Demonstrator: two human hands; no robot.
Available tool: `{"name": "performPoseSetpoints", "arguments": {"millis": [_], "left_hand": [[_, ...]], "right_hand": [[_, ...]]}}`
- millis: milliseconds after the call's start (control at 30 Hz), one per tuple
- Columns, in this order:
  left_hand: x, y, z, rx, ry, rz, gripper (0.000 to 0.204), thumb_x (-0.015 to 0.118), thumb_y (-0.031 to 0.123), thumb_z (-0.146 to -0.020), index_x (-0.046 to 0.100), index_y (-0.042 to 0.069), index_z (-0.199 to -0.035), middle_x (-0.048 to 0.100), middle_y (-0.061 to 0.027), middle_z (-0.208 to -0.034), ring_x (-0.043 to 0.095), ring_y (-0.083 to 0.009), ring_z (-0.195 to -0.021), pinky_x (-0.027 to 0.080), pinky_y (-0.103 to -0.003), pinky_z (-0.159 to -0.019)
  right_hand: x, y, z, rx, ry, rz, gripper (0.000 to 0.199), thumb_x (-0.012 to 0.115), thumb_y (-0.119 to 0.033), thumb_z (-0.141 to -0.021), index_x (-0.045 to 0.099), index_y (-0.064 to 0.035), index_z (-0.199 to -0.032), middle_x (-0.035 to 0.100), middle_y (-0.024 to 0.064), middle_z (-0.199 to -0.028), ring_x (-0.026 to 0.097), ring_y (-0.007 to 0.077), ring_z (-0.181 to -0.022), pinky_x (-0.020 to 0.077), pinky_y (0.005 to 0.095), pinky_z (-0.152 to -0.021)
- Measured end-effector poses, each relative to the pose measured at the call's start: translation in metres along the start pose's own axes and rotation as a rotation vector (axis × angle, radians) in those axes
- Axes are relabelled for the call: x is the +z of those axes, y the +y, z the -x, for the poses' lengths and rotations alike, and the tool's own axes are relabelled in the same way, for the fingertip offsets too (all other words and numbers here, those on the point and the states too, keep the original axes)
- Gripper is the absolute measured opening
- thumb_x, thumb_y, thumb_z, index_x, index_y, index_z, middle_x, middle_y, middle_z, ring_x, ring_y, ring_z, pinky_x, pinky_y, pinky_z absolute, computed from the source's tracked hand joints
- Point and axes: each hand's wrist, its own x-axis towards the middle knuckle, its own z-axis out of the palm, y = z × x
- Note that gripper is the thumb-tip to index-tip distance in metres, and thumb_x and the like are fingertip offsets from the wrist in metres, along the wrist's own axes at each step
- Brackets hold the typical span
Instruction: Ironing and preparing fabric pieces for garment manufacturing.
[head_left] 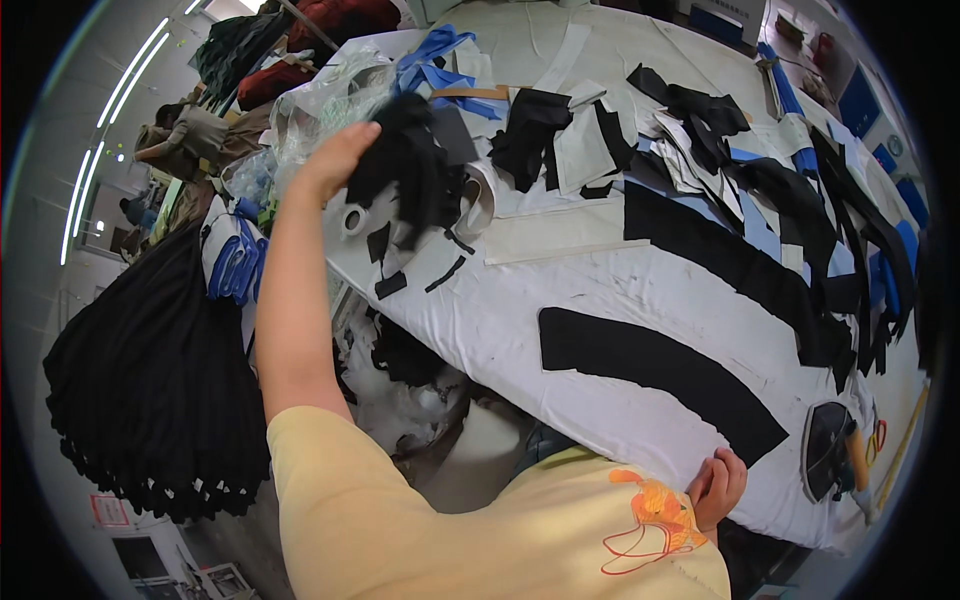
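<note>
My left hand (338,160) is stretched out to the far left of the table, closed on a black fabric piece (405,165) that is smeared by motion. Below it lie small black scraps (392,286) and a white roll (352,221). My right hand (718,487) rests at the table's near edge with its fingers curled, and no object shows in them. Just beyond it, a curved black fabric panel (655,370) lies flat on the white-covered table (480,310).
A longer black strip (730,255) crosses the table. Black, white and blue cut pieces (700,130) are heaped at the back. An iron (826,452) and scissors (877,440) lie at the right. Black garments (165,370) hang at the left; a person (190,135) is beyond.
</note>
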Motion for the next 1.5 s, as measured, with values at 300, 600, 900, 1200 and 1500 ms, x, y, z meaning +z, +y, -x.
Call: {"name": "performPoseSetpoints", "arguments": {"millis": [300, 600, 900, 1200, 1500], "left_hand": [[0.01, -0.028, 0.014, 0.031, 0.006, -0.034, 0.05, 0.067, 0.031, -0.095, 0.055, 0.003, -0.134, 0.064, -0.0058, -0.114, 0.061, -0.0121, -0.097, 0.049, -0.025, -0.086], [-0.001, 0.059, 0.059, 0.495, -0.203, 0.192, 0.053, 0.068, 0.009, -0.092, 0.048, 0.0, -0.14, 0.059, -0.0089, -0.127, 0.057, -0.0166, -0.117, 0.044, -0.027, -0.101], [0.017, 0.153, 0.058, 0.724, 0.072, -0.198, 0.045, 0.071, 0.009, -0.09, 0.058, 0.002, -0.132, 0.064, -0.0105, -0.125, 0.06, -0.0173, -0.115, 0.047, -0.027, -0.099], [0.024, 0.157, 0.03, 0.68, 0.008, 0.071, 0.036, 0.069, 0.01, -0.092, 0.061, 0.001, -0.126, 0.068, -0.0091, -0.115, 0.065, -0.0158, -0.103, 0.052, -0.027, -0.092], [0.005, 0.009, 0.033, 0.257, 0.445, 0.422, 0.021, 0.07, 0.015, -0.092, 0.067, 0.012, -0.112, 0.068, 0.0004, -0.098, 0.063, -0.0093, -0.082, 0.048, -0.022, -0.065]], "right_hand": [[0.001, -0.001, -0.001, 0.006, -0.004, 0.01, 0.016, 0.066, 0.003, -0.079, 0.06, -0.0034, -0.093, 0.064, 0.0133, -0.108, 0.06, 0.0331, -0.101, 0.048, 0.0407, -0.089], [0.001, -0.002, 0.001, 0.022, -0.006, 0.01, 0.016, 0.066, 0.002, -0.08, 0.061, -0.0035, -0.094, 0.064, 0.0131, -0.109, 0.06, 0.0332, -0.102, 0.0475, 0.0411, -0.09], [-0.001, -0.002, 0.001, 0.019, 0.008, 0.009, 0.017, 0.065, 0.002, -0.08, 0.061, -0.0043, -0.095, 0.064, 0.0126, -0.111, 0.06, 0.0337, -0.105, 0.0467, 0.0417, -0.092], [-0.002, -0.002, 0.004, 0.03, -0.006, -0.007, 0.02, 0.065, 0.001, -0.077, 0.062, -0.0043, -0.097, 0.065, 0.0125, -0.112, 0.059, 0.034, -0.107, 0.0461, 0.0422, -0.093], [-0.003, -0.002, 0.002, 0.033, -0.011, -0.01, 0.022, 0.065, 0.002, -0.076, 0.062, -0.004, -0.097, 0.065, 0.0132, -0.111, 0.06, 0.0344, -0.105, 0.0467, 0.0425, -0.092]]}}
